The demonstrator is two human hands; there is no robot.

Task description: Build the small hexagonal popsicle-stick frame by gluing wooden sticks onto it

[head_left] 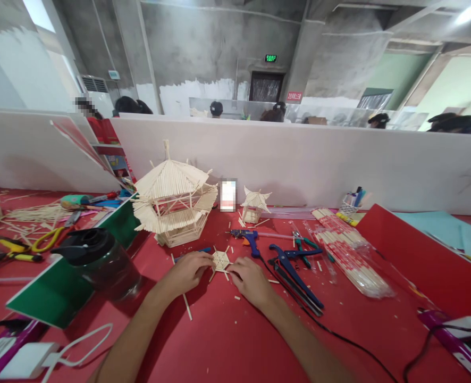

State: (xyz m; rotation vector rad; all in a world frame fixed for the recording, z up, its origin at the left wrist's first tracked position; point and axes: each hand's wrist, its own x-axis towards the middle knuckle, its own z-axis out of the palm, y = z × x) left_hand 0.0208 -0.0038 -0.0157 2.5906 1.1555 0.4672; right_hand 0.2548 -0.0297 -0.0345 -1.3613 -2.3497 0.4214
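The left hand and the right hand are touching the small stick wheel from its two sides with bent fingers, but I cannot tell if they are pinching it or only steadying it. The wheel is lying on the red table, in front of the blue glue gun and a little to its left. Its sticks are looking thin, so if one hand is pulling harder than the other, a stick could be snapping or coming unstuck. The right hand is sitting just in front of the glue gun, and I cannot tell if the gun is hot; a finger bumping it could be getting burned. The black cord is running from the glue gun past the right wrist, so an arm catching it could be dragging the gun along. The big stick house is standing to the left of the glue gun, and a left hand lifting too fast could be knocking its low roof.
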